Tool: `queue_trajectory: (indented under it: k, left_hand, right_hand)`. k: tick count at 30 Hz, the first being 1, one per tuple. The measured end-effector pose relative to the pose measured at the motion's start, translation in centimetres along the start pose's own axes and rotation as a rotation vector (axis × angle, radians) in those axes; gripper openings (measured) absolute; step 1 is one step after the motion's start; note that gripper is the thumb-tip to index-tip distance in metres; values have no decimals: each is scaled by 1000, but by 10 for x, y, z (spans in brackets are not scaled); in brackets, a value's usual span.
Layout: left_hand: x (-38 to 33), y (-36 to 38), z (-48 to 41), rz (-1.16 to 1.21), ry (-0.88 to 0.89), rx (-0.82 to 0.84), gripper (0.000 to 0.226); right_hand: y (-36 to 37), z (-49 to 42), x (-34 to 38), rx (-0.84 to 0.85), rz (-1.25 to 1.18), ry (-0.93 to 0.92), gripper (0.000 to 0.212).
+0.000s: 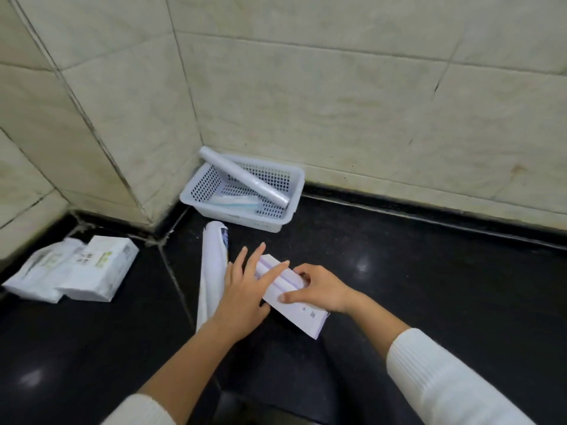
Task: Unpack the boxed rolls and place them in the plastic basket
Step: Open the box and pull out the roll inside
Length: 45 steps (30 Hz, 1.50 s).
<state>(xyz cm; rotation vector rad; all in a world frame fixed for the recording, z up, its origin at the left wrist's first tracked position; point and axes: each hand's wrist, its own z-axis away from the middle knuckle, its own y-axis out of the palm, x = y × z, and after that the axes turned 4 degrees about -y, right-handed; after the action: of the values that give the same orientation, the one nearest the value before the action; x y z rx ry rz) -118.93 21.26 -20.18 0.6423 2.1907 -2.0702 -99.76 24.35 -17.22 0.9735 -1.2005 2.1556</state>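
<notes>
A long white box (302,314) with a purple stripe lies on the dark floor between my hands. My left hand (245,289) rests flat on its far end, fingers spread. My right hand (317,288) grips its top edge, thumb on the near face. A second long white package (211,271) lies just left of the box, partly under my left wrist. The white perforated plastic basket (277,223) stands in the wall corner. A clear film roll (242,176) leans across its rim, and a pale blue-edged roll (237,200) lies on its bottom.
Two white soft packs (73,268) lie on the floor at the left by the wall. Tiled walls close the corner behind the basket. Dark glossy floor stretches to the right.
</notes>
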Motion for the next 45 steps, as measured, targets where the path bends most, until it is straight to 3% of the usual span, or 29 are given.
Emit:
queue_trajectory:
  k: [4, 8, 12, 19, 25, 28, 30, 32, 34, 35, 39, 45]
  left_hand:
    - [29, -14, -3, 86, -35, -31, 65]
    - [48, -26, -4, 293, -197, -103, 62]
    - [66, -34, -7, 427, -367, -182, 64]
    - [78, -41, -16, 506, -465, -197, 64]
    - [77, -42, -12, 560, -502, -185, 66]
    - [76, -42, -9, 610, -523, -192, 68]
    - [75, -42, -8, 629, -529, -199, 69]
    - [74, -40, -9, 643, -525, -207, 69]
    - [73, -39, -11, 654, -526, -212, 70]
    - [72, -39, -12, 660, -529, -212, 70]
    - [67, -39, -18, 684, -555, -204, 71]
    - [53, -39, -20, 634, -521, -294, 65]
  right_hand:
    - [3, -19, 35, 45, 24, -44, 52]
    - [-7, -32, 52, -111, -16, -56, 68]
    - [-17, -31, 61, -184, -207, -133, 58]
    - [-14, -39, 72, -159, -350, -284, 30]
    - [-18, -44, 75, -179, -313, -300, 10]
    - [-26, -49, 75, -257, -342, -288, 14]
    - [-31, -49, 74, -407, -167, -338, 26]
    - [-36, -50, 72, -575, 238, -512, 41]
    - [-39, -52, 70, -636, 529, -719, 38]
    - [-39, -52, 71, -602, 538, -756, 31]
    - [-34, -48, 81, -325, -5, -457, 12]
    - [-27, -51, 83, -217, -444, -155, 15]
